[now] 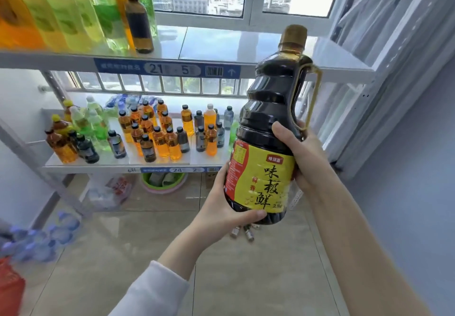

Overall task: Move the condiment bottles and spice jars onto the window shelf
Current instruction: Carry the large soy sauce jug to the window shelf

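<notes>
A big dark soy sauce bottle (269,108) with a gold cap, a side handle and a yellow-red label is held upright in the air, right of centre. My left hand (225,207) cups its base and lower label. My right hand (299,150) grips its right side just below the handle. The bottle hangs in front of the right end of the upper window shelf (221,42), whose right part is bare. Small spice jars (243,233) lie on the floor below the bottle, partly hidden by my left hand.
Tall orange and green drink bottles (61,10) and a dark bottle (139,23) fill the upper shelf's left. The lower shelf (118,163) holds several small bottles. Beneath it sit a green basin (163,182) and plastic bags (108,192). Packed water bottles (39,239) lie at the left.
</notes>
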Demonstrator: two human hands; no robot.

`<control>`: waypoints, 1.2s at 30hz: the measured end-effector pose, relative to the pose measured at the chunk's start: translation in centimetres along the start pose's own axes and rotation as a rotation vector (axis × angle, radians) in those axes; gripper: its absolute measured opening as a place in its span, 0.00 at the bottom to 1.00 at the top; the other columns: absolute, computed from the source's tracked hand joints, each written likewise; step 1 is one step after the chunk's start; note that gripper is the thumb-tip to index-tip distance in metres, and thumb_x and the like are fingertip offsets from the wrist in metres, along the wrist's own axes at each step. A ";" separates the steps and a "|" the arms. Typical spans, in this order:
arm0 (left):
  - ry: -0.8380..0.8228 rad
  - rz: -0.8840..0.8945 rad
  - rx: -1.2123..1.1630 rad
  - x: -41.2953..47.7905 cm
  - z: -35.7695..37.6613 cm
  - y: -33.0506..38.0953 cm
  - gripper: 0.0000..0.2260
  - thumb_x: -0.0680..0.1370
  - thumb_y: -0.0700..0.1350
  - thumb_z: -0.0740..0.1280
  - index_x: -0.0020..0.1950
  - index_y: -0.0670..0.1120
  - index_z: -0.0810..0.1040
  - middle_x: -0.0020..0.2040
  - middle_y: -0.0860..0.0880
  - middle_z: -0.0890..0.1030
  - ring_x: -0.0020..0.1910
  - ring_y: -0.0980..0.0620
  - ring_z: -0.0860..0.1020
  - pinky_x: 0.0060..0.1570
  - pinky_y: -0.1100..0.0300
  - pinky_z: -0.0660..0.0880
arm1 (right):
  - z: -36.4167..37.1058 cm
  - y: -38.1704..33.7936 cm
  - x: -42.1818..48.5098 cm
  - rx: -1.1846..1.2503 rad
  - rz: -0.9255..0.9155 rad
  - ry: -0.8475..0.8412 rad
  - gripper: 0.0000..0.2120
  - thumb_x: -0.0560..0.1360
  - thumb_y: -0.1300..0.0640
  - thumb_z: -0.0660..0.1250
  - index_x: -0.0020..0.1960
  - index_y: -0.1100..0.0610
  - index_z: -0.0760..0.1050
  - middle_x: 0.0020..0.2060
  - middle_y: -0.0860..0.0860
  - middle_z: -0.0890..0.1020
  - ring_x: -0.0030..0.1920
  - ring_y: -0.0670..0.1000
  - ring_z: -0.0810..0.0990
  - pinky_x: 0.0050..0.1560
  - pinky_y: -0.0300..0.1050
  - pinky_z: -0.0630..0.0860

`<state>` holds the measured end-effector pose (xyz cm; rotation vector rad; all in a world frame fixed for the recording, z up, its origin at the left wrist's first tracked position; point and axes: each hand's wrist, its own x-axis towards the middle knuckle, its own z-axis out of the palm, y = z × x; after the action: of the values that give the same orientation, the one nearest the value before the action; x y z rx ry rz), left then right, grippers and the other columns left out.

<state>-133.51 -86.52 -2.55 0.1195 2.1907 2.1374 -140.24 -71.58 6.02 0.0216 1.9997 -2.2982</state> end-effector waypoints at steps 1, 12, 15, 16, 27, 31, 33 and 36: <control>0.007 -0.004 0.002 1.5 -0.5 0.0 0.48 0.61 0.45 0.80 0.73 0.53 0.55 0.62 0.55 0.75 0.59 0.62 0.75 0.57 0.64 0.74 | 0.2 0.0 1.7 0.000 0.002 -0.013 0.32 0.58 0.49 0.77 0.59 0.51 0.71 0.51 0.51 0.83 0.48 0.51 0.84 0.50 0.49 0.80; 0.159 0.106 0.113 18.3 -5.3 4.9 0.43 0.60 0.50 0.80 0.67 0.62 0.58 0.57 0.60 0.75 0.53 0.69 0.75 0.47 0.76 0.71 | 3.6 -5.6 20.2 -0.009 -0.103 -0.170 0.35 0.58 0.46 0.76 0.62 0.54 0.71 0.50 0.53 0.84 0.47 0.53 0.84 0.47 0.48 0.80; 0.176 0.142 0.118 21.8 -7.5 7.2 0.42 0.61 0.49 0.77 0.68 0.58 0.57 0.57 0.59 0.75 0.53 0.68 0.76 0.48 0.74 0.72 | 5.4 -7.7 23.8 -0.004 -0.145 -0.201 0.40 0.53 0.43 0.77 0.62 0.53 0.70 0.50 0.52 0.84 0.47 0.52 0.84 0.47 0.48 0.80; 0.174 0.154 0.119 23.0 -8.3 7.7 0.43 0.60 0.48 0.76 0.70 0.56 0.57 0.57 0.58 0.75 0.53 0.67 0.76 0.48 0.74 0.73 | 6.0 -8.3 25.0 0.001 -0.161 -0.209 0.40 0.54 0.43 0.77 0.62 0.53 0.70 0.50 0.52 0.84 0.46 0.52 0.84 0.47 0.47 0.80; 0.152 0.238 0.222 35.4 -18.0 11.0 0.49 0.58 0.52 0.79 0.73 0.52 0.55 0.59 0.55 0.77 0.56 0.60 0.78 0.56 0.60 0.76 | 13.2 -12.3 36.5 0.020 -0.303 -0.228 0.26 0.59 0.49 0.74 0.55 0.50 0.72 0.49 0.51 0.84 0.45 0.50 0.84 0.43 0.42 0.79; 0.139 0.220 0.245 38.6 -20.7 10.7 0.48 0.59 0.47 0.81 0.72 0.49 0.56 0.58 0.53 0.77 0.55 0.60 0.78 0.54 0.63 0.76 | 15.2 -12.0 39.7 -0.011 -0.344 -0.229 0.23 0.59 0.50 0.74 0.52 0.47 0.72 0.48 0.49 0.83 0.47 0.49 0.84 0.46 0.42 0.79; 0.136 0.217 0.267 39.9 -21.8 10.5 0.47 0.60 0.45 0.80 0.71 0.48 0.56 0.59 0.52 0.76 0.56 0.61 0.77 0.54 0.65 0.76 | 16.1 -11.7 41.0 -0.027 -0.355 -0.238 0.24 0.58 0.51 0.75 0.52 0.46 0.71 0.49 0.49 0.83 0.49 0.49 0.83 0.49 0.44 0.79; 0.133 0.194 0.272 41.5 -23.2 9.8 0.48 0.58 0.46 0.81 0.71 0.46 0.57 0.60 0.51 0.75 0.57 0.59 0.77 0.56 0.59 0.76 | 17.1 -11.1 42.7 -0.049 -0.368 -0.243 0.26 0.57 0.51 0.76 0.52 0.45 0.71 0.50 0.48 0.82 0.50 0.48 0.83 0.52 0.45 0.78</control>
<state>-177.31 -104.74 7.74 0.2210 2.6393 1.9754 -182.72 -89.65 16.25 -0.6476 2.0685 -2.3071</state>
